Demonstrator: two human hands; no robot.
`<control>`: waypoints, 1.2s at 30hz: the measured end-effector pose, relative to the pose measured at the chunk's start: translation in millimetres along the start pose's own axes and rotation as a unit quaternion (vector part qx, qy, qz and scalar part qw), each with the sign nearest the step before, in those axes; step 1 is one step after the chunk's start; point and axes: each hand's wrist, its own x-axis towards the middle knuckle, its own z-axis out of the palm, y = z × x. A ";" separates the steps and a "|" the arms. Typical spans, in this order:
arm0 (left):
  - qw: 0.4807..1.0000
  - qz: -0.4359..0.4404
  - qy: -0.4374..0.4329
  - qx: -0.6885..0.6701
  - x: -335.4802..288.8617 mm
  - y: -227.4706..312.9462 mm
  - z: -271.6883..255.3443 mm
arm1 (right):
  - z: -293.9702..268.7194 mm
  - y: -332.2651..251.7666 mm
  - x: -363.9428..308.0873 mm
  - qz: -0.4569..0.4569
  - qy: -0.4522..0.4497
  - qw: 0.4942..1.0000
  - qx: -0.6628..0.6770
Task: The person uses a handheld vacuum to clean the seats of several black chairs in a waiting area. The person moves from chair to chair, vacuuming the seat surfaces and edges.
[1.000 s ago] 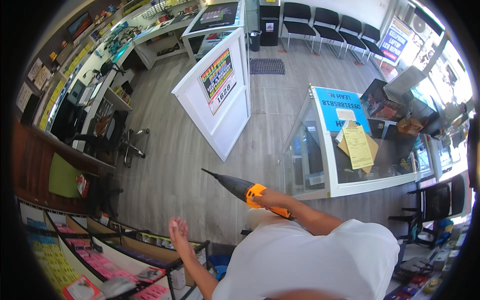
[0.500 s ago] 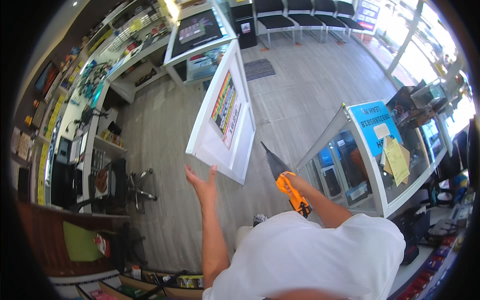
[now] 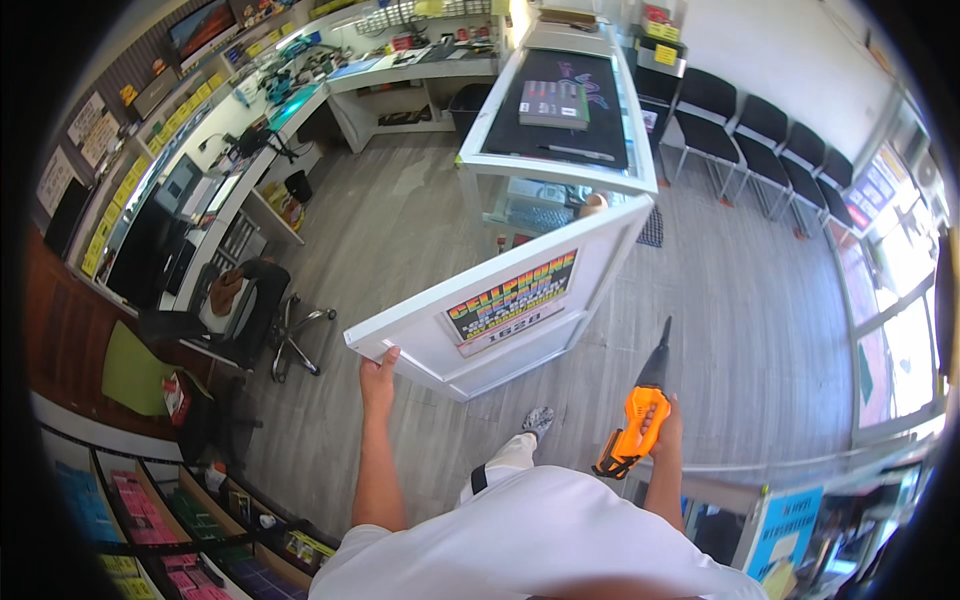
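Observation:
A white half-height swing door (image 3: 425, 345) with a colourful printed sign stands at an angle in front of me. Its far end meets a glass display counter (image 3: 470, 205). My left hand (image 3: 376, 370) grips the door's near free edge, thumb on the side facing me; the other fingers are partly hidden. Off to the right, my right hand (image 3: 668, 428) is closed round the handle of an orange handheld blower (image 3: 632, 438). The blower's tapered black nozzle points forward, held above the floor and apart from the door.
Left is a long workbench (image 3: 240, 190) with tools, and an office chair (image 3: 285, 335) before it. Black chairs (image 3: 705, 115) line the far right wall. A second glass case (image 3: 745, 500) stands near my right arm. Compartments of small packages (image 3: 150, 510) lie at lower left.
My left hand has gone from open beside the door to gripping its edge. My view has turned right, and my right hand has brought the blower away from the glass case.

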 end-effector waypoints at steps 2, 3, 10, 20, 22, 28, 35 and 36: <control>0.999 -0.018 0.026 0.035 27.8 -17.6 -3.0 | 14.9 -45.1 33.5 -0.018 -0.002 1.000 -0.021; 0.998 0.015 0.019 0.058 33.4 -28.9 3.8 | 2.9 -67.9 46.5 -0.028 0.018 0.999 -0.021; 0.949 -0.082 0.254 0.166 35.6 -93.8 70.9 | -15.2 -210.8 149.2 -0.106 0.044 0.990 0.076; 0.894 -0.308 -0.217 0.242 -62.6 -132.2 474.1 | -63.7 -424.5 304.1 -0.054 0.151 0.986 -0.040; 0.883 -0.298 -0.286 0.222 -55.8 -116.6 547.2 | -61.2 -474.3 325.9 -0.045 0.124 0.989 -0.073; 0.881 -0.253 -0.362 0.167 37.4 -97.2 731.9 | -41.0 -604.2 397.0 -0.018 0.071 0.987 -0.140; 0.831 -0.269 -0.434 0.218 224.2 -117.6 972.8 | 26.0 -733.3 548.0 -0.043 0.055 0.981 -0.181; 0.823 -0.279 -0.433 0.241 254.9 -114.1 1019.4 | 40.9 -758.1 574.1 -0.041 0.048 0.983 -0.170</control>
